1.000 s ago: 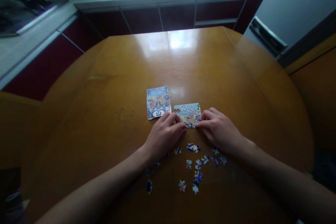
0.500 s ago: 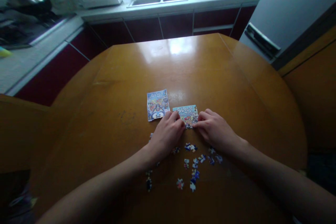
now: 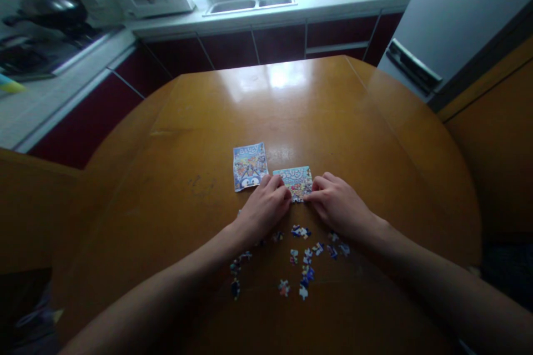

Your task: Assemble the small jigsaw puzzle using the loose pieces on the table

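1. The joined puzzle point(image 3: 295, 179) lies flat on the counter point(image 3: 291, 122), between the two hands and reaching forward past their fingertips
2. The left hand point(image 3: 266, 203), fingers bent, covers the puzzle's lower left corner; whether it grips or only presses, I cannot tell
3. The right hand point(image 3: 340, 204) has thumb and forefinger drawn together at the puzzle's lower right edge; a grip cannot be told from a press here either
4. The printed sheet point(image 3: 250, 166) lies just left of the puzzle, its lower right corner behind the left hand's fingers
5. Loose pieces point(image 3: 283, 288) lie scattered nearer the person, between the forearms
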A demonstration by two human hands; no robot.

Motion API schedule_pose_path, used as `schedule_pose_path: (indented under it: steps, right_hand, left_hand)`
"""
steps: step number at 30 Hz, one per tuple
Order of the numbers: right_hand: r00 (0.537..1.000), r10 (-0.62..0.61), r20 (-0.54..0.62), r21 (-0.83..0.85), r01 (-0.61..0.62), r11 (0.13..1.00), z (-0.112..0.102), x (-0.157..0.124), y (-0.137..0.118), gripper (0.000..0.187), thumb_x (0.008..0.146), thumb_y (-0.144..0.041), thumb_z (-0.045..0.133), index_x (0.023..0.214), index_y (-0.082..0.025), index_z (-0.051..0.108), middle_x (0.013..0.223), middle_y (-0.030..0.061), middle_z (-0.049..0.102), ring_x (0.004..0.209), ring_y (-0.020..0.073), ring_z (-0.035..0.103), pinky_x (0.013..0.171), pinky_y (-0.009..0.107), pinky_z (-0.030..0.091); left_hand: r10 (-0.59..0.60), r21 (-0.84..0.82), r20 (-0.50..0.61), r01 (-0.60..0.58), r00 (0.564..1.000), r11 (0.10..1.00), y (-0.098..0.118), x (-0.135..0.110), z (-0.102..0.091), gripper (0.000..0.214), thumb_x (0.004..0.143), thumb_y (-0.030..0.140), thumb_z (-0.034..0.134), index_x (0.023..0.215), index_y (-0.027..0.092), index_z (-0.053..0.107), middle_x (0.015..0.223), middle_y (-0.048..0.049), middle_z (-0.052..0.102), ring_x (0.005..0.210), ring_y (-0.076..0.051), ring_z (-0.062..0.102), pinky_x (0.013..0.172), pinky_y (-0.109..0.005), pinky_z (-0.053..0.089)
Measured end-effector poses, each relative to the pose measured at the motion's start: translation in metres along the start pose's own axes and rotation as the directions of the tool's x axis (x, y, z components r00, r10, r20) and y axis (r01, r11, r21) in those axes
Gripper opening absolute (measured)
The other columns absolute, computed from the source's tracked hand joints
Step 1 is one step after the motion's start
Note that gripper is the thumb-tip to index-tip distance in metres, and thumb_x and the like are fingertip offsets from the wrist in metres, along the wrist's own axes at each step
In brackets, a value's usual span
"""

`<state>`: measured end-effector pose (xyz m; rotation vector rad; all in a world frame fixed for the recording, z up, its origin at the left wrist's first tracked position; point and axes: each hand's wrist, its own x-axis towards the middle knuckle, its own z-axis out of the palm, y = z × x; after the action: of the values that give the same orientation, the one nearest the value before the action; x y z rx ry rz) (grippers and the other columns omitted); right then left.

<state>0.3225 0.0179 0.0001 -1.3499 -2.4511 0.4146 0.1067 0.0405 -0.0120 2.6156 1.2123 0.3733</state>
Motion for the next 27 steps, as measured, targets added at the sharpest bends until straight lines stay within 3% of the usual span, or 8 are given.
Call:
schedule_pose_path:
  steps: [8, 16, 21, 24, 27]
  right_hand:
    - [0.999, 0.028, -0.021, 0.077, -0.027, 0.997, 0.003, -0.001, 0.0, 0.022, 0.09, -0.015, 0.059, 0.093, -0.026, 0.078, 0.086, 0.0067, 0.063, 0.087, 0.0207, 0.051, 0.076, 0.034, 0.043]
    - [0.997, 0.062, -0.038, 0.157, -0.056, 0.986, 0.008, 0.001, 0.001, 0.021, 0.089, -0.012, 0.056, 0.088, -0.021, 0.075, 0.087, 0.0075, 0.064, 0.089, 0.0214, 0.052, 0.079, 0.035, 0.045]
    - [0.976, 0.167, -0.138, 0.284, -0.123, 0.951, 0.005, 0.002, -0.006, 0.016, 0.087, -0.008, 0.055, 0.089, -0.017, 0.068, 0.088, 0.0067, 0.067, 0.087, 0.0203, 0.055, 0.079, 0.035, 0.046]
    - [0.954, 0.274, -0.118, 0.496, -0.183, 0.849, 0.004, 0.001, -0.012, 0.01, 0.089, -0.017, 0.059, 0.095, -0.018, 0.067, 0.085, 0.0052, 0.068, 0.078, 0.0179, 0.059, 0.073, 0.034, 0.048]
    - [0.941, 0.338, 0.008, 0.732, -0.236, 0.639, 0.006, 0.001, -0.016, 0.011, 0.088, -0.027, 0.064, 0.093, -0.018, 0.068, 0.082, 0.0038, 0.07, 0.072, 0.0159, 0.061, 0.066, 0.031, 0.05]
  left_hand:
    - [0.037, -0.061, -0.089, -0.043, 0.995, 0.997, -0.002, -0.004, 0.005, 0.009, 0.091, 0.016, 0.058, 0.084, 0.016, 0.063, 0.093, -0.0063, 0.057, 0.09, -0.02, 0.048, 0.082, -0.037, 0.051]
    - [0.042, -0.087, -0.105, -0.051, 0.994, 0.995, -0.005, -0.005, 0.005, 0.003, 0.09, 0.015, 0.062, 0.087, 0.016, 0.064, 0.094, -0.0061, 0.058, 0.092, -0.02, 0.048, 0.084, -0.037, 0.05]
    - [0.087, -0.089, -0.207, -0.107, 0.974, 0.99, -0.002, -0.007, 0.002, 0.004, 0.092, 0.016, 0.061, 0.089, 0.017, 0.063, 0.093, -0.005, 0.057, 0.09, -0.019, 0.048, 0.083, -0.035, 0.049]
    - [0.067, -0.088, -0.304, -0.098, 0.95, 0.991, 0.002, -0.009, -0.001, 0.005, 0.092, 0.017, 0.061, 0.088, 0.017, 0.062, 0.091, -0.005, 0.056, 0.09, -0.018, 0.048, 0.08, -0.033, 0.049]
    - [0.042, -0.111, -0.36, -0.087, 0.932, 0.99, 0.007, -0.011, -0.002, 0.002, 0.092, 0.017, 0.062, 0.09, 0.018, 0.062, 0.091, -0.0044, 0.055, 0.092, -0.018, 0.048, 0.081, -0.032, 0.048]
